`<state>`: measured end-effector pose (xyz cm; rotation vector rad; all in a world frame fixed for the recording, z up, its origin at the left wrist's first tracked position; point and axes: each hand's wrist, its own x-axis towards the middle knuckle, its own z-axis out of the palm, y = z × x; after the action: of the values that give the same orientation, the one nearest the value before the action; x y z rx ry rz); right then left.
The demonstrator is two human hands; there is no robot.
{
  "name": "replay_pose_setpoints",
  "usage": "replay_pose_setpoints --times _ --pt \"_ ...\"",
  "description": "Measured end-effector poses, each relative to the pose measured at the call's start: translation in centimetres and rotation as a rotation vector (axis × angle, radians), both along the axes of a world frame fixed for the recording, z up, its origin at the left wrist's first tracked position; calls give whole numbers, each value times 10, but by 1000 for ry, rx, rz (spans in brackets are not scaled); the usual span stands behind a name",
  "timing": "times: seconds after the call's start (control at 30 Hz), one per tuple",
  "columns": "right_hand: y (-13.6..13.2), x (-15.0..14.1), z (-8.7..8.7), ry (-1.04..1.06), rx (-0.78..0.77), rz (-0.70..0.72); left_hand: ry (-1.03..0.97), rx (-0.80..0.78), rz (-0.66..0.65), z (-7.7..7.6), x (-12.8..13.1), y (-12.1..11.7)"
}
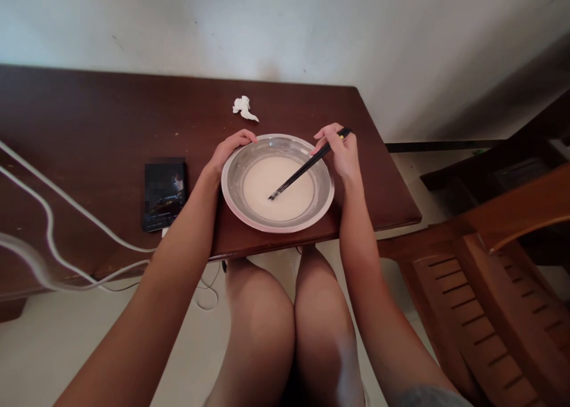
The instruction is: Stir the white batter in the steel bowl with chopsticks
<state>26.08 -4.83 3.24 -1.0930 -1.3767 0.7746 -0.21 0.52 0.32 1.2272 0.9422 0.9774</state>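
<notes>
A wide metal bowl (233,203) stands at the front edge of the dark brown table. Inside it lies a smooth, pale cream-coloured batter-like liquid (271,178). My left hand (231,149) grips the bowl's left rim, its fingers curled over the far side. Above the right rim, my right hand (342,152) is closed around a pair of black chopsticks (303,169). They slant down to the left, close together, and their whitened tips reach the liquid near the middle of the bowl.
Behind the bowl lies a crumpled white tissue (244,108). A phone (164,194) with its screen lit rests left of my forearm, near white cables (89,217). To the right stands a slatted wooden chair (463,300). A wall (267,27) borders the table's (89,122) far edge.
</notes>
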Motion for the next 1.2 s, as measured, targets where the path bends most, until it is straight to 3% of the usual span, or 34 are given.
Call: replay_pose_setpoints --times 0.07,0.23,0.43,0.6,0.8,1.0,1.2 --pt "-1 -2 2 -4 -8 21 12 2 1 0 0 0" --pt "0 3 2 69 13 -104 -13 -31 11 1 1 0" --pt "0 -3 1 22 -9 52 -16 -30 2 3 1 0" --pt "1 2 2 55 25 -85 18 3 13 3 1 -2" --pt "0 -2 1 28 -4 68 6 26 10 0 1 -1" --pt "1 3 1 57 30 -71 23 36 16 1 0 -1" --pt "0 -2 0 27 -2 78 -21 13 3 0 1 0"
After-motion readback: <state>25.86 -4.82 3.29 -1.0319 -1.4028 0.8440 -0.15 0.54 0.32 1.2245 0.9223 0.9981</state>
